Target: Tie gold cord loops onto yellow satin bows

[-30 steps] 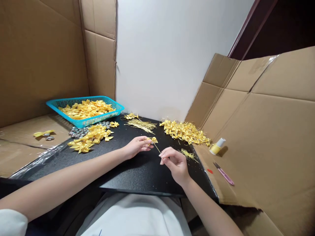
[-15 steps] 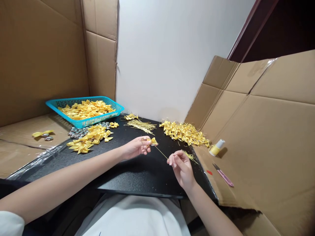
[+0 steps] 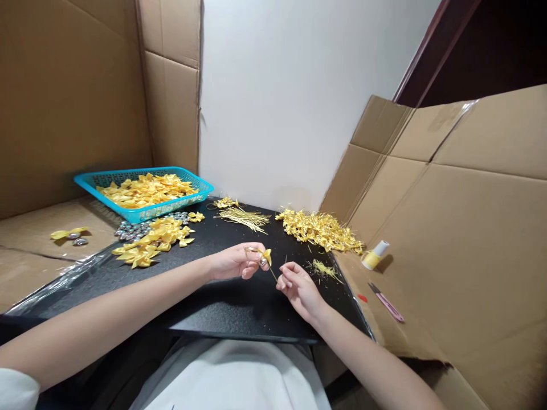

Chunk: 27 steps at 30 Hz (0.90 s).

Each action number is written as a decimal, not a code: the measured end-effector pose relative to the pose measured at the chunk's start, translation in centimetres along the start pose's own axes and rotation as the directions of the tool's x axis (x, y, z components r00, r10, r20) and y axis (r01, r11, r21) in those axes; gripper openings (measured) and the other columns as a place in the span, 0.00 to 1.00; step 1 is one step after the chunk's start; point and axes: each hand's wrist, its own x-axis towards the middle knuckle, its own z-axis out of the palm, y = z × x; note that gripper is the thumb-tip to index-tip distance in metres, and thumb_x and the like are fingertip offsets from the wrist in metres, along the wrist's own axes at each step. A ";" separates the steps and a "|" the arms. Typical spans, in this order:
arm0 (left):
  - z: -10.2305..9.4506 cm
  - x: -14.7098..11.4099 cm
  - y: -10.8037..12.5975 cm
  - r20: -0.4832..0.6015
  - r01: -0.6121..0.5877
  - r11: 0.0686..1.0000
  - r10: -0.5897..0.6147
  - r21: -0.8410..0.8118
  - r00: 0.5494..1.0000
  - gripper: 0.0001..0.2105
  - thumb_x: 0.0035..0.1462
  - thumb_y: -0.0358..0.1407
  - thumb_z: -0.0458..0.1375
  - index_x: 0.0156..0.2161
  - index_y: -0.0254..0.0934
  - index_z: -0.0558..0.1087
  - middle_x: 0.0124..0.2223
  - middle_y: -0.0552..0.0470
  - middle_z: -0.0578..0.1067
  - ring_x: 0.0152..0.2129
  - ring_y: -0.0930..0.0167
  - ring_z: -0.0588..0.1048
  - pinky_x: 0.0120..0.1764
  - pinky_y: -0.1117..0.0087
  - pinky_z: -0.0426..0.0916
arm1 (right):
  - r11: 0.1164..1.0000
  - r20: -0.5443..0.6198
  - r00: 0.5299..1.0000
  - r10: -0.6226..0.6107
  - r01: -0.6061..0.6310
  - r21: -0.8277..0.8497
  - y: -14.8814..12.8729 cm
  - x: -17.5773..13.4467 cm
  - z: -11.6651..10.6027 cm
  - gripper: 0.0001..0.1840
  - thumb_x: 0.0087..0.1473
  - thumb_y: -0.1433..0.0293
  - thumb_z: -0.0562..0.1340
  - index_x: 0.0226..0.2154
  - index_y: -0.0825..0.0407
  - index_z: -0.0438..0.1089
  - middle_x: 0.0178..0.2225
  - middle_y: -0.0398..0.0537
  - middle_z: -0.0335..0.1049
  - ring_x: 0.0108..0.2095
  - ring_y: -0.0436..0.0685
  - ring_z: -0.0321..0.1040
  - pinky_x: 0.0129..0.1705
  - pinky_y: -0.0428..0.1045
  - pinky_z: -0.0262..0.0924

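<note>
My left hand (image 3: pixel 239 261) pinches a small yellow ribbon bow (image 3: pixel 267 256) between thumb and fingers. A shiny silver round piece (image 3: pixel 262 262) sits against the bow, and a loop of gold cord (image 3: pixel 251 249) sticks out above the fingers. From the bow a gold cord (image 3: pixel 273 274) runs down to my right hand (image 3: pixel 297 286), whose fingers are closed on its other end. A thin dark sliver, perhaps a needle tip (image 3: pixel 286 259), rises above the right fingertips; its kind is too small to tell.
A blue basket (image 3: pixel 141 214) of yellow bows stands back left, with loose bows (image 3: pixel 164 234) and silver pieces (image 3: pixel 132 230) before it. Cut gold cords (image 3: pixel 243 218), finished-looking bows (image 3: pixel 320 230) and yellow scraps (image 3: pixel 325 269) lie on the black table. At right are a thread spool (image 3: pixel 375 255) and pink-handled snips (image 3: pixel 387 302).
My right hand has moved left and closer to my left hand, shortening the cord between them. The bow has turned, and its silver piece now shows.
</note>
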 end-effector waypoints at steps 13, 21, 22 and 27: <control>0.4 0.4 -0.9 -0.152 -0.040 0.999 0.040 0.008 0.987 0.16 0.39 0.35 0.69 0.21 0.35 0.64 0.16 0.64 0.56 0.13 0.82 0.51 0.18 0.79 0.47 | 0.945 -0.071 0.970 -0.234 0.209 -0.251 1.9 9.0 2.5 0.23 0.39 0.51 0.68 0.24 0.50 0.63 0.17 0.33 0.57 0.18 0.46 0.53 0.22 0.44 0.53; 0.5 0.8 -0.4 -0.363 -0.138 0.986 0.164 0.096 0.917 0.11 0.37 0.33 0.66 0.23 0.34 0.67 0.23 0.58 0.66 0.16 0.82 0.50 0.19 0.76 0.42 | 0.739 -0.030 0.866 -0.498 0.407 -0.537 -0.6 4.0 0.5 0.12 0.55 0.60 0.60 0.26 0.49 0.64 0.20 0.38 0.60 0.22 0.50 0.58 0.29 0.47 0.55; 0.5 0.8 -0.4 -0.376 -0.139 0.984 0.170 0.108 0.911 0.11 0.37 0.33 0.66 0.22 0.34 0.67 0.23 0.58 0.66 0.16 0.82 0.50 0.19 0.76 0.42 | 0.702 0.012 0.859 -0.512 0.427 -0.571 -0.8 3.1 0.6 0.11 0.55 0.61 0.60 0.25 0.50 0.65 0.20 0.38 0.61 0.23 0.50 0.58 0.29 0.47 0.55; 1.0 0.6 -0.5 -0.386 -0.120 0.981 0.172 0.154 0.906 0.12 0.36 0.34 0.66 0.21 0.35 0.65 0.22 0.59 0.64 0.16 0.81 0.50 0.19 0.75 0.41 | 0.549 0.147 0.818 -0.556 0.493 -0.675 -0.6 1.4 1.3 0.11 0.55 0.65 0.59 0.23 0.50 0.66 0.21 0.40 0.63 0.23 0.51 0.59 0.30 0.48 0.56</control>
